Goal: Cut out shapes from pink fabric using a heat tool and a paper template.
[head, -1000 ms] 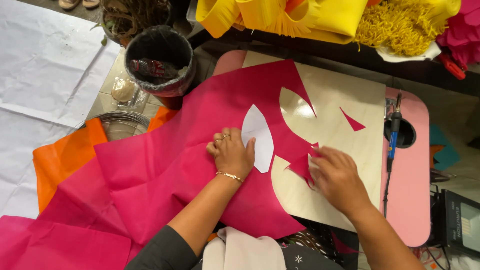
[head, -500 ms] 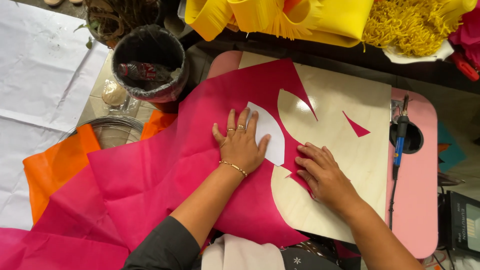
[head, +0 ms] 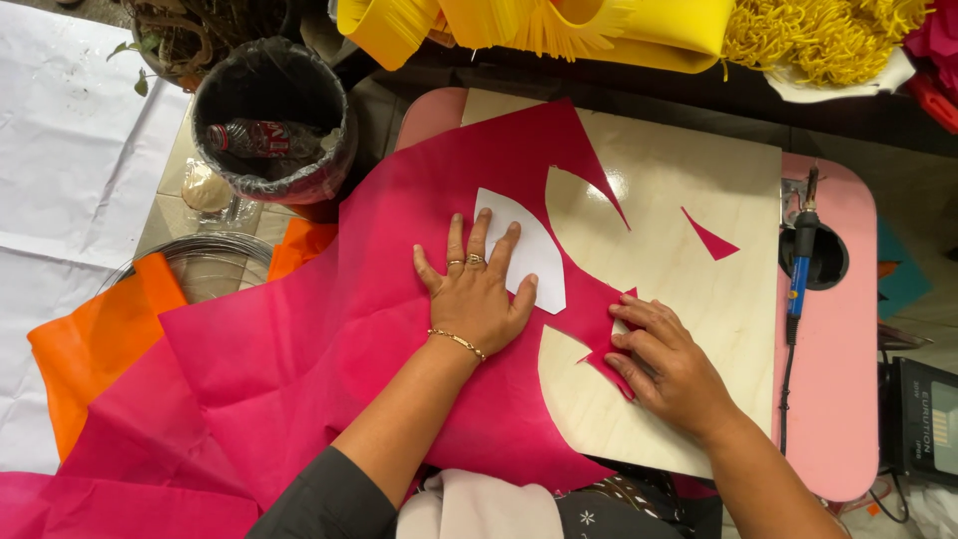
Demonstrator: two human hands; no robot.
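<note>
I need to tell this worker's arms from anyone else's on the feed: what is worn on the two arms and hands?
The left hand has gold-coloured rings on two fingers and a thin gold-coloured chain bracelet at the wrist. A dark grey sleeve covers the upper left arm. The right hand shows no rings, bracelet or sleeve.

We saw two bare hands. The left hand (head: pixel 479 299) wore rings on two fingers and a thin gold chain bracelet (head: pixel 457 343) at the wrist. A dark grey sleeve (head: pixel 324 499) covered that arm above the elbow. The right hand (head: pixel 667 364) showed no rings that we could make out, and its forearm was bare.
</note>
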